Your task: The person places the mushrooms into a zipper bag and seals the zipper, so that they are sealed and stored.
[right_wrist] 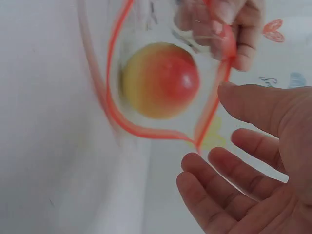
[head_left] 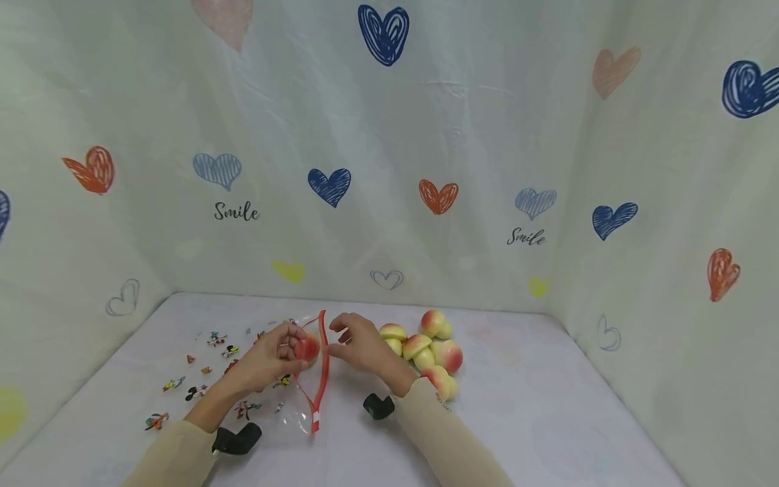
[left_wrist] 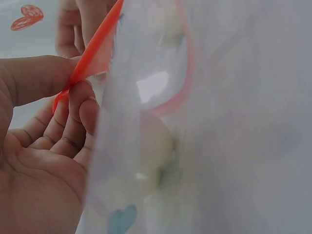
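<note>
A clear zip bag with a red-orange zip edge (head_left: pixel 325 372) stands upright with its mouth spread apart. My left hand (head_left: pixel 270 357) pinches the bag's edge between thumb and fingers, as the left wrist view shows up close. Through the mouth, in the right wrist view, a toy mushroom (right_wrist: pixel 161 80) with a red and yellow cap appears inside the bag. My right hand (head_left: pixel 360 343) is beside the mouth, fingers spread and holding nothing. Its thumb (right_wrist: pixel 248 105) is close to the zip edge; whether it touches cannot be told.
Several more toy mushrooms (head_left: pixel 420 346) lie in a cluster right of the right hand. Small colourful cartoon cutouts (head_left: pixel 196 392) are scattered over the left of the white table (head_left: pixel 535 406). A white curtain (head_left: pixel 475 135) printed with hearts hangs around the table.
</note>
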Demonstrator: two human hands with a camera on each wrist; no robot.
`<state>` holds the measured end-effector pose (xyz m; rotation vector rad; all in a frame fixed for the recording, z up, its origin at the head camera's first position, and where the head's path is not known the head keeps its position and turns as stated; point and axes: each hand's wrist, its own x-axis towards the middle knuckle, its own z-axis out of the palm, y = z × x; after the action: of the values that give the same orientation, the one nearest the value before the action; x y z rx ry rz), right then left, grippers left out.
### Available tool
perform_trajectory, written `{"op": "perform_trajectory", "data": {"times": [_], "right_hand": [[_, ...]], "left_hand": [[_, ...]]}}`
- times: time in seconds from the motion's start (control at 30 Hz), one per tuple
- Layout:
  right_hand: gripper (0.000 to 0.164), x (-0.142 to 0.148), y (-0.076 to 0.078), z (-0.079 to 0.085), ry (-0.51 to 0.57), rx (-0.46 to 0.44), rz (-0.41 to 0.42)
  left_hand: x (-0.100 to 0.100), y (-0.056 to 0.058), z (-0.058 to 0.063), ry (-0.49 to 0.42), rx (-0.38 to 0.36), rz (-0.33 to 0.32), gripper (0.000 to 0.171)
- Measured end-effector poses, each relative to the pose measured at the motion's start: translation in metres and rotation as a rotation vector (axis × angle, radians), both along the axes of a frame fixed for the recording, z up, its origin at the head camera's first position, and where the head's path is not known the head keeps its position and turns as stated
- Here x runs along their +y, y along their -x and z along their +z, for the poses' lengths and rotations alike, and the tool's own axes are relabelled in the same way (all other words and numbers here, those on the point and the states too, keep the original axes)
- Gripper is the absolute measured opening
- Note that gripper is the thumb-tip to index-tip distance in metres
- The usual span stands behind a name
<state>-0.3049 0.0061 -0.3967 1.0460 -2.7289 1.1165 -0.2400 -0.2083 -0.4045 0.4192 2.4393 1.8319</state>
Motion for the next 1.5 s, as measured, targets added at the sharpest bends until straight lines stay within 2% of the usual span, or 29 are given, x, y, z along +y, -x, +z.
{"op": "perform_trajectory", "data": {"times": [0.13,0.27,0.43,0.57,0.8,1.03,1.2,1.5], "right_hand": [[0.036,0.021,-0.008,0.017,-0.056,0.060,0.005],[0.037,0.046,-0.016,0.023,-0.078,0.074,-0.015],[0.037,0.074,-0.024,0.020,-0.059,0.076,-0.030],[0.034,0.092,-0.030,0.018,-0.052,0.141,-0.035],[0.035,0.119,-0.038,0.017,-0.137,0.199,-0.075],[0.036,0.143,-0.043,0.006,-0.157,0.302,-0.107],[0.037,0.154,-0.047,-0.001,-0.179,0.364,-0.097],[0.044,0.171,-0.053,-0.008,-0.160,0.336,-0.112]], "left_hand": [[-0.001,0.001,0.001,0.007,0.005,0.014,0.047],[-0.001,0.002,0.000,0.014,0.008,0.006,0.046],[0.000,0.000,-0.001,0.022,0.011,0.021,0.046],[-0.002,-0.002,0.000,0.022,0.014,0.027,0.046],[-0.005,-0.004,-0.002,0.042,0.019,0.021,0.048],[-0.003,-0.001,-0.001,0.027,0.043,-0.023,0.046],[-0.002,-0.001,0.000,0.025,0.027,0.014,0.045],[-0.002,-0.001,-0.001,0.043,0.036,0.027,0.045]]}}
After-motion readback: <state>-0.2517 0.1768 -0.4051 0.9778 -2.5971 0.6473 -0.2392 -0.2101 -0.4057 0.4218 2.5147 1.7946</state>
